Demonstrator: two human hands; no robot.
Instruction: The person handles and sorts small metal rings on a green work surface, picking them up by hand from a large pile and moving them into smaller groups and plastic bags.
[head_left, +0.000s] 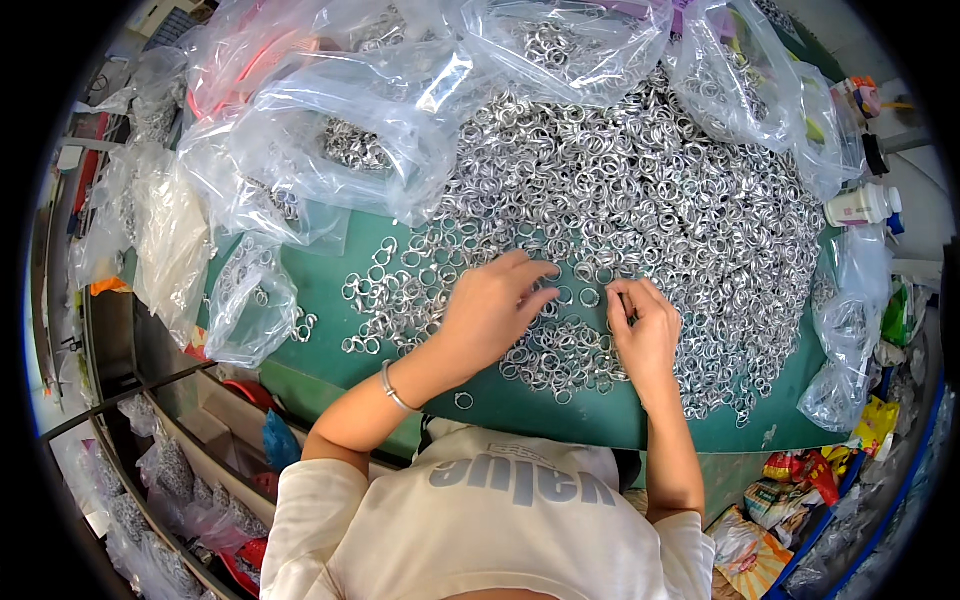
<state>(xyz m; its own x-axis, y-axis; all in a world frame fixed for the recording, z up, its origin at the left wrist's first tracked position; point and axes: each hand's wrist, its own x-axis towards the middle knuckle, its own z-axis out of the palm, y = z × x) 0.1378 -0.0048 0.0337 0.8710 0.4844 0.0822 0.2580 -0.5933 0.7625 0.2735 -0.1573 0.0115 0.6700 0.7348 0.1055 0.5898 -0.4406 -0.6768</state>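
Note:
A broad heap of silver metal rings (640,180) covers much of the green tabletop (310,370). My left hand (492,308), with a bracelet at the wrist, hovers over the near edge of the heap. Its thumb and fingers are curved but apart, and no ring shows between them. To the right, my right hand (645,325) has its fingertips drawn together low over the rings; whatever they hold is hidden. A few single rings (588,297) lie between the two hands. Nearer my body is a smaller pile of rings (560,360).
Clear plastic bags (390,120) holding rings line the back and left of the table. A small knotted bag (250,300) sits at the left edge, a white bottle (862,205) at the right. Drawers (215,415) stand lower left; colourful packets (790,500) lie lower right.

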